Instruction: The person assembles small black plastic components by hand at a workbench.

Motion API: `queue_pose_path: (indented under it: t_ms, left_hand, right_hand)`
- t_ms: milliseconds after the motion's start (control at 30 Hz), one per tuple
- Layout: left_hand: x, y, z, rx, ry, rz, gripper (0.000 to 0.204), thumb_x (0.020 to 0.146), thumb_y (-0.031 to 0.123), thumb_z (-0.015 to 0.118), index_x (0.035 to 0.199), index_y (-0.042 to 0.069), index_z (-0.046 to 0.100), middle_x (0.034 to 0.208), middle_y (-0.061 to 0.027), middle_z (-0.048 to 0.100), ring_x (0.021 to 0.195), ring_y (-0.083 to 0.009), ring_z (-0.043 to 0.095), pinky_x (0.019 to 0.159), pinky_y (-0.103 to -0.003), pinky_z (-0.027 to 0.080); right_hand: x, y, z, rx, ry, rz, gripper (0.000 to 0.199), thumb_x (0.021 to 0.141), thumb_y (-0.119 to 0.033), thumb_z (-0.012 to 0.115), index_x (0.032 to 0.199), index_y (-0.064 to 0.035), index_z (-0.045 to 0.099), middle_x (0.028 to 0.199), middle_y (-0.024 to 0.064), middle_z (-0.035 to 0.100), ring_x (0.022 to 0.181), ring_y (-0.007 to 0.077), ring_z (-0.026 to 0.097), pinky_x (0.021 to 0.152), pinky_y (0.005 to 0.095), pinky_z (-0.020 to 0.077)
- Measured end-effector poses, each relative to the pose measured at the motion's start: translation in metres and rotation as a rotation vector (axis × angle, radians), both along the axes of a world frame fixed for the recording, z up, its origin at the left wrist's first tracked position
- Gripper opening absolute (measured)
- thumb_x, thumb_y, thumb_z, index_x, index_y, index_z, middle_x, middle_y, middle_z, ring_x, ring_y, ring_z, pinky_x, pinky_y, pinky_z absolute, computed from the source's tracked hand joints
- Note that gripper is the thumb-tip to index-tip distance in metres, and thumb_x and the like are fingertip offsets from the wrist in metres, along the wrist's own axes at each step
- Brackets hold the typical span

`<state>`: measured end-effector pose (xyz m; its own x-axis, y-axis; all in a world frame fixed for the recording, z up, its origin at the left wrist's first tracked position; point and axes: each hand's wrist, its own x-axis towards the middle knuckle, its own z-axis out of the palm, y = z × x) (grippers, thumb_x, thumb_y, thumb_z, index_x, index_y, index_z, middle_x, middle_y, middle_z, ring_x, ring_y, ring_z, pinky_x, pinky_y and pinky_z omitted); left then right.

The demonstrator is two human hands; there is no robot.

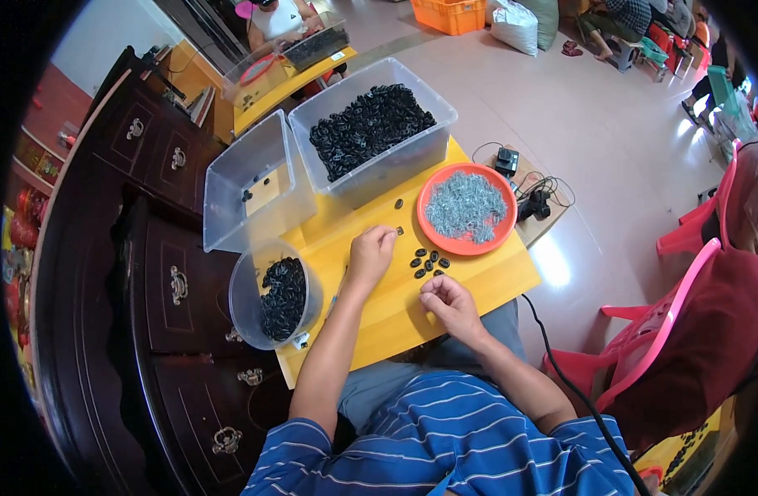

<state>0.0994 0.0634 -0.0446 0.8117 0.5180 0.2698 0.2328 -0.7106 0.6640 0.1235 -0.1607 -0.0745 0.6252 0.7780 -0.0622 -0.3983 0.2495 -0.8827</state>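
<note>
Several small black pieces lie loose at frame centre on the yellow board. Left hand pinches one, fingers curled tight; right hand is curled too, whether holding anything I cannot tell. One careless sweep could scatter the pieces off the edge.

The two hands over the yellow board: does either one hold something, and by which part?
The left hand pinches a small dark piece at its fingertips; the exact part cannot be told. The right hand is curled, and whether it holds anything cannot be told.
</note>
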Motion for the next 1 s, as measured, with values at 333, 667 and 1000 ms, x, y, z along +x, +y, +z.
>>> queue_pose_path:
  t_ms: [333, 667, 1000]
  left_hand:
    - [-0.037, -0.016, 0.006, 0.172, 0.064, 0.008, 0.017, 0.088, 0.014, 0.069, 0.101, 0.003, 0.072, 0.097, -0.0148, 0.070, 0.088, -0.0327, 0.068, 0.078, -0.042, 0.054]
    - [0.008, 0.006, -0.005, 0.183, 0.050, 0.013, 0.020, 0.083, 0.017, 0.073, 0.102, 0.010, 0.073, 0.096, -0.0152, 0.070, 0.090, -0.0359, 0.067, 0.079, -0.047, 0.053]
    - [0.029, 0.019, -0.001, 0.150, 0.153, -0.030, 0.013, 0.080, 0.013, 0.071, 0.090, 0.007, 0.069, 0.081, -0.0105, 0.069, 0.075, -0.0295, 0.067, 0.069, -0.043, 0.053]
  right_hand:
    - [-0.003, 0.002, 0.001, -0.014, -0.036, -0.010, 0.007, 0.098, -0.007, 0.063, 0.103, -0.0037, 0.061, 0.089, -0.0046, 0.059, 0.078, 0.0030, 0.057, 0.069, 0.0199, 0.0466]
    - [-0.018, -0.005, 0.001, -0.151, -0.183, -0.016, 0.009, 0.097, -0.006, 0.064, 0.105, -0.0018, 0.061, 0.092, -0.0015, 0.062, 0.080, 0.0052, 0.060, 0.073, 0.0216, 0.0516]
    - [-0.015, 0.002, 0.004, -0.146, -0.167, -0.022, 0.012, 0.097, -0.010, 0.065, 0.104, -0.0013, 0.062, 0.090, -0.0030, 0.063, 0.078, 0.0043, 0.059, 0.070, 0.0216, 0.0493]
